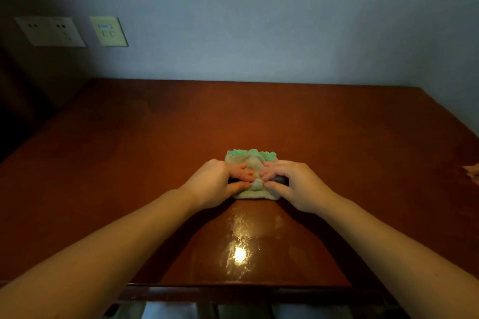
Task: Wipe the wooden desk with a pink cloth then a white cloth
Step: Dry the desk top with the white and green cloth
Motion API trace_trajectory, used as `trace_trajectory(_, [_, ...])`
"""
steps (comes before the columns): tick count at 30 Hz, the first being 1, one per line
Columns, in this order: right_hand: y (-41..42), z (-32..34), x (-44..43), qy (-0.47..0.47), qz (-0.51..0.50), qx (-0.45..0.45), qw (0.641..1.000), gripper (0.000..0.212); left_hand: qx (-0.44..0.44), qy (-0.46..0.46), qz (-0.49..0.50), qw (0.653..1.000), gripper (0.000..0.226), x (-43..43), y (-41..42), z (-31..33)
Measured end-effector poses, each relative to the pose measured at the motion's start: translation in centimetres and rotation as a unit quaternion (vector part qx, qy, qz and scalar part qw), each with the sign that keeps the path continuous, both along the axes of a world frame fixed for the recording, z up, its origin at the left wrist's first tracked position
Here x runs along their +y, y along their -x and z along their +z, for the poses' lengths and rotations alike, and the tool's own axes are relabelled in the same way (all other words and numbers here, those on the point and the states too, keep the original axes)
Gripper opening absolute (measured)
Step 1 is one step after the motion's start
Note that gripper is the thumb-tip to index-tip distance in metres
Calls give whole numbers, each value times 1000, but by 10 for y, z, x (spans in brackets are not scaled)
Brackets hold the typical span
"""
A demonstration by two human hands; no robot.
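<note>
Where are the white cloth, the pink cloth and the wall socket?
white cloth [255, 195], head view, its near edge.
pink cloth [472, 172], head view, its visible corner.
wall socket [50, 31], head view, plate's middle.

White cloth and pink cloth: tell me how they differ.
The white cloth lies mid-desk, green-tinged at its far edge; the pink cloth lies at the desk's right edge, mostly out of frame. The left hand and right hand pinch the white cloth; neither touches the pink cloth. Both rest on the wooden desk.
</note>
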State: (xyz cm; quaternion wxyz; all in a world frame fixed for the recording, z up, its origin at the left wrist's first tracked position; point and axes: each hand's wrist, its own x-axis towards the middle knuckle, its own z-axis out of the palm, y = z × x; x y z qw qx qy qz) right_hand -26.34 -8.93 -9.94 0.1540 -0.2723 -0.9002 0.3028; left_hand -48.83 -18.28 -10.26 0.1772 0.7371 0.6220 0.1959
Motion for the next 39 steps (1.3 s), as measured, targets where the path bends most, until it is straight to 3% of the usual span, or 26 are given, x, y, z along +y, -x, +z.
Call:
trace_trajectory(6, [26, 11, 11, -27, -70, -21, 997, 8, 21, 3, 73, 997, 28, 24, -7, 11])
trace_trajectory(13, [-3, 5, -15, -1, -7, -11, 1000, 11, 11, 19, 20, 1000, 28, -12, -9, 8])
trace_trajectory(20, [18, 4, -5, -35, -78, -5, 996, 7, 45, 14, 75, 996, 25, 15, -15, 20])
trace_trajectory(26, [-7, -4, -25, -9, -11, 32, 999, 9, -7, -2, 18, 1000, 29, -20, -12, 4])
trace_trajectory(33, [7, 6, -13, -21, -44, 0, 999, 10, 21, 1, 64, 998, 28, -6, -18, 14])
trace_trajectory(39, [-8, -6, -23, -5, 1, 35, 999, 10, -37, -12, 64, 997, 26, -27, -20, 4])
